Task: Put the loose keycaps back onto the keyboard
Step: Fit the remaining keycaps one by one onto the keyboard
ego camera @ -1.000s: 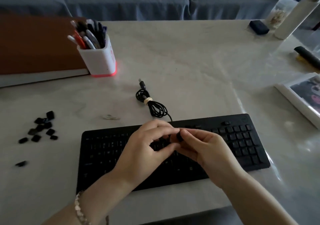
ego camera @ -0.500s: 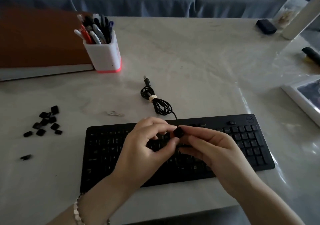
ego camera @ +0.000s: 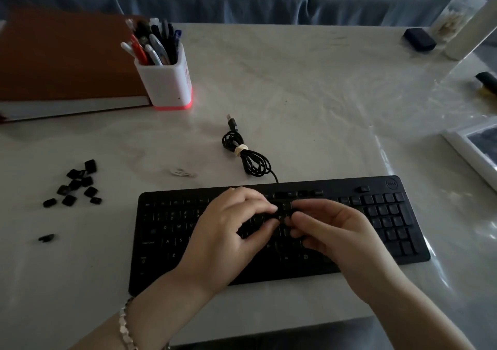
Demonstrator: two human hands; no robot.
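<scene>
1. L hand (ego camera: 228, 231) & R hand (ego camera: 336, 231) meet over keyboard (ego camera: 188, 242), lower centre of frame; curled fingers of both pinch a small black keycap (ego camera: 283, 211), dim vs the keys.
2. Loose keycaps (ego camera: 78, 185) piled mid-left on counter (ego camera: 295, 94), well apart from keyboard.
3. Coiled cable (ego camera: 250, 158) just above keyboard; pen cup (ego camera: 166, 83) upper left.

blk keyboard (ego camera: 172, 231), blk keycaps (ego camera: 75, 184), wht pen cup (ego camera: 166, 83) w/ red base
</scene>
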